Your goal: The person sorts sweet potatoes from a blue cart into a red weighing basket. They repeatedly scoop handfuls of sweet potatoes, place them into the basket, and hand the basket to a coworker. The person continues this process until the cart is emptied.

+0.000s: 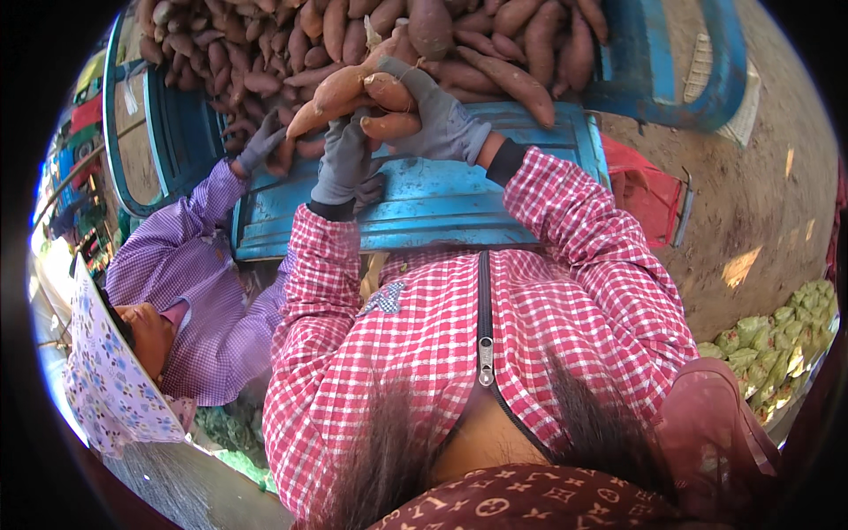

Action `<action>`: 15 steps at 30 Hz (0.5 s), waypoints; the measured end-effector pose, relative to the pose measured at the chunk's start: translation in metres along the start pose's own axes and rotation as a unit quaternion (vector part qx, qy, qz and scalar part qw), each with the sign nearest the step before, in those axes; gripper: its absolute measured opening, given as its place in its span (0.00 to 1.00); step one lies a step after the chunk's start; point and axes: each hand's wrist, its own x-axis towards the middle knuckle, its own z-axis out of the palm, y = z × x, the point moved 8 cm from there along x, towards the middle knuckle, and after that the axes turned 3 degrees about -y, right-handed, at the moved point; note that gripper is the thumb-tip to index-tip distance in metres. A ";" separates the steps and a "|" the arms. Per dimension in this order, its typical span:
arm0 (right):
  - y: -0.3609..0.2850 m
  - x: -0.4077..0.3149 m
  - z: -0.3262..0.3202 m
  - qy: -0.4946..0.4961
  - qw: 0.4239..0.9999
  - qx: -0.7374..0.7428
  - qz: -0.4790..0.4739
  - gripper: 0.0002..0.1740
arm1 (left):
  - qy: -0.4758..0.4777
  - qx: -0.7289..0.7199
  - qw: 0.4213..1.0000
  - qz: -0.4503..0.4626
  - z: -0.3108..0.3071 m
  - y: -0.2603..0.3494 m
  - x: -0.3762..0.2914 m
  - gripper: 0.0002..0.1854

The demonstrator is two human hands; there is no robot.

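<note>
Both my hands, in grey gloves, are over the near edge of a blue metal cart bed point(457, 199) heaped with sweet potatoes point(265, 40). My left hand point(341, 159) grips a bunch of sweet potatoes point(344, 86) from below. My right hand point(437, 116) closes round the right side of the same bunch, with two blunt ends point(389, 93) showing at its fingers. The fingertips of both hands are partly hidden by the roots. A long sweet potato point(513, 83) lies on the pile to the right, its tip over the blue panel.
A co-worker in a purple checked top point(192, 265) stands close on the left, a gloved hand point(262, 142) at the pile. A red container point(639, 192) is beside the cart on the right. Green sacks or wrapped produce point(782, 338) lie on the ground at the lower right.
</note>
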 end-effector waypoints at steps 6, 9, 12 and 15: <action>-0.054 -0.056 -0.070 0.107 0.977 -0.131 -0.129 0.45 | 0.027 -0.152 0.988 -0.010 0.054 0.030 0.021 0.11; -0.109 -0.155 -0.129 0.165 0.957 -0.169 -0.169 0.47 | -0.006 -0.222 0.974 0.051 0.118 0.105 0.011 0.10; -0.132 -0.253 -0.174 0.261 0.959 -0.069 -0.085 0.48 | -0.037 -0.044 0.954 0.293 0.186 0.185 0.007 0.11; -0.093 -0.332 -0.176 0.312 0.933 -0.161 -0.075 0.52 | -0.107 0.010 0.909 0.402 0.267 0.207 -0.010 0.11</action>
